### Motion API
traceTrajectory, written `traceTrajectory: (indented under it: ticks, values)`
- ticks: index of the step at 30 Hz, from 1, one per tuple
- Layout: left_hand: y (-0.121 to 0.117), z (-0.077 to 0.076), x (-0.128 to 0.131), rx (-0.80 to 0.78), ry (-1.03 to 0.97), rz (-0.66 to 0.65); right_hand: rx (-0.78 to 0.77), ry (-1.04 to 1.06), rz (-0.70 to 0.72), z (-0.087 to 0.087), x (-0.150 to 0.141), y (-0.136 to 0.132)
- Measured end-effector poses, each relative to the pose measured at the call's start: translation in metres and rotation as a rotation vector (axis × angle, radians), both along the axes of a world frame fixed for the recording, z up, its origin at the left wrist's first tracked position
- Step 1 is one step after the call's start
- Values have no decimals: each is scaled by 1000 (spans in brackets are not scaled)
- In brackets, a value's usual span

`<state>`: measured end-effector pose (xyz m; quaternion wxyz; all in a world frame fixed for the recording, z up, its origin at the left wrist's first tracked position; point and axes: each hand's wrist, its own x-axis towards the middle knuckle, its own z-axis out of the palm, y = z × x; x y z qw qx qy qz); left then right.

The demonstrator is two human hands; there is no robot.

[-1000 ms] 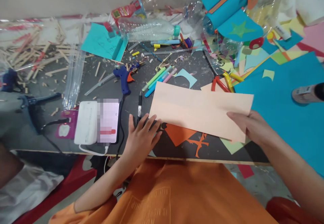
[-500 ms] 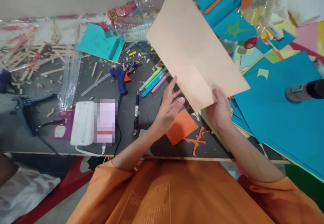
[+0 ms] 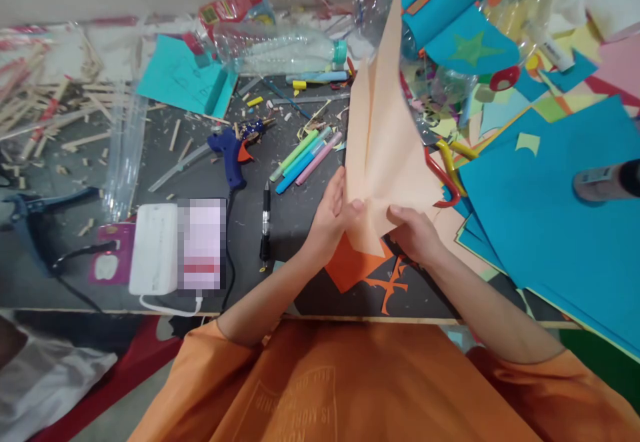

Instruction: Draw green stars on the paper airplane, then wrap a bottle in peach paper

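Observation:
A peach sheet of paper [image 3: 395, 142] stands bent lengthwise between my hands, its far corner pointing away from me. My left hand [image 3: 333, 219] grips its left edge, thumb on the near face and fingers behind. On the right, my right hand [image 3: 417, 232] pinches the lower right part with the thumb on top; its other fingers are partly hidden. Below the sheet lie an orange paper square [image 3: 345, 269] and a cut orange scrap [image 3: 393, 285]. Scissors with red and yellow handles [image 3: 450, 172] show just right of the sheet.
Several markers [image 3: 305, 162], a black pen [image 3: 265, 222] and a blue glue gun [image 3: 233, 155] lie to the left. Farther left are a white power bank [image 3: 154, 249] and wood sticks [image 3: 90, 139]. Plastic bottles [image 3: 285, 52] line the back; blue sheets [image 3: 555, 229] cover the right.
The peach sheet, flat and held by my right hand alone, is now bent and lower. My left hand has closed on its edge. Scissors behind it have come into view.

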<state>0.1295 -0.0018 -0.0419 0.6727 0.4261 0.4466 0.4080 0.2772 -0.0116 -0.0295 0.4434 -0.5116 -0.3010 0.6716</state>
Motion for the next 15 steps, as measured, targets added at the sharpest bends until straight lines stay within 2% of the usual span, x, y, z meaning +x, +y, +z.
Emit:
traceTrajectory:
  ticks: [3, 7, 10, 15]
  values:
    - [-1, 3, 0, -74, -85, 8, 34, -71, 29, -6, 4, -3]
    - [-1, 9, -1, -156, -184, -22, 9, -56, 136, -11, 9, -5]
    - [3, 11, -4, -205, -171, -19, 10, -65, 81, -11, 11, -4]
    - [12, 10, -15, -219, -41, 219, 16, -125, -26, -15, 20, 3]
